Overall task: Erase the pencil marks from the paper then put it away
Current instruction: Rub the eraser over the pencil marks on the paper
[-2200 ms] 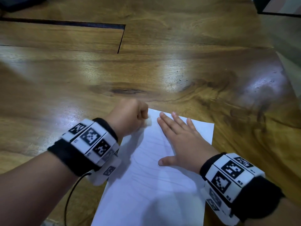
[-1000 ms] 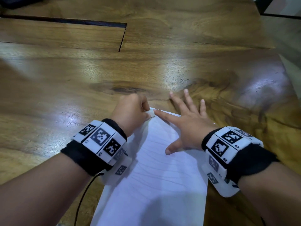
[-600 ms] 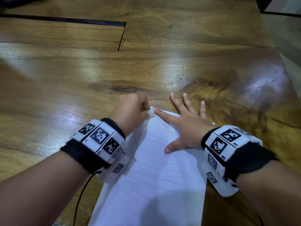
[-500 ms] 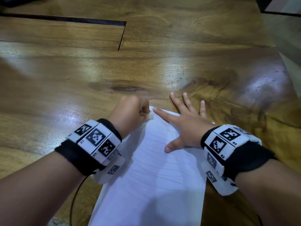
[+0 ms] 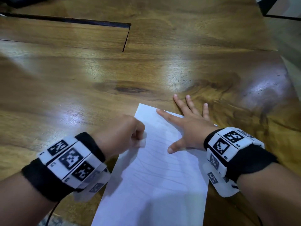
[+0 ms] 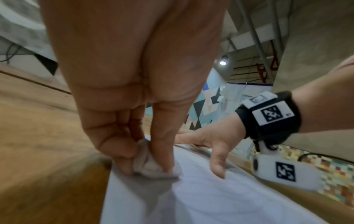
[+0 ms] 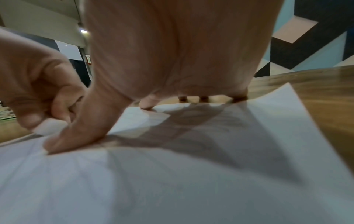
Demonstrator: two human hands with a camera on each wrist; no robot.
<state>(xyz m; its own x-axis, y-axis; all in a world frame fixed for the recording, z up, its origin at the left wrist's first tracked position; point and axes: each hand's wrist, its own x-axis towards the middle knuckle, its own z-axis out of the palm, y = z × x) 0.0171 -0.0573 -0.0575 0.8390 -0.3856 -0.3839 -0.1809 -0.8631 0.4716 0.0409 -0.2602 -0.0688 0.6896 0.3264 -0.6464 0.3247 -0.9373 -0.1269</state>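
A: Since half a second ago, left hand (image 5: 121,133) slid toward six o'clock down the paper's (image 5: 156,185) edge, pinching the eraser (image 5: 143,143).
B: Right hand (image 5: 187,126), at three o'clock, presses flat, fingers spread.

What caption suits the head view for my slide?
Left hand rubs an eraser across pencilled paper pinned by the right hand.

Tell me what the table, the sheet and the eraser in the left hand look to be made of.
Table: wood or wood veneer with a glossy finish, showing grain, a dark knot and bright glare.
Sheet: thin white matte paper bearing faint pencil lines; its far corner lifts slightly.
Eraser, pinched by the left hand: small, whitish, dull, probably rubber or vinyl.
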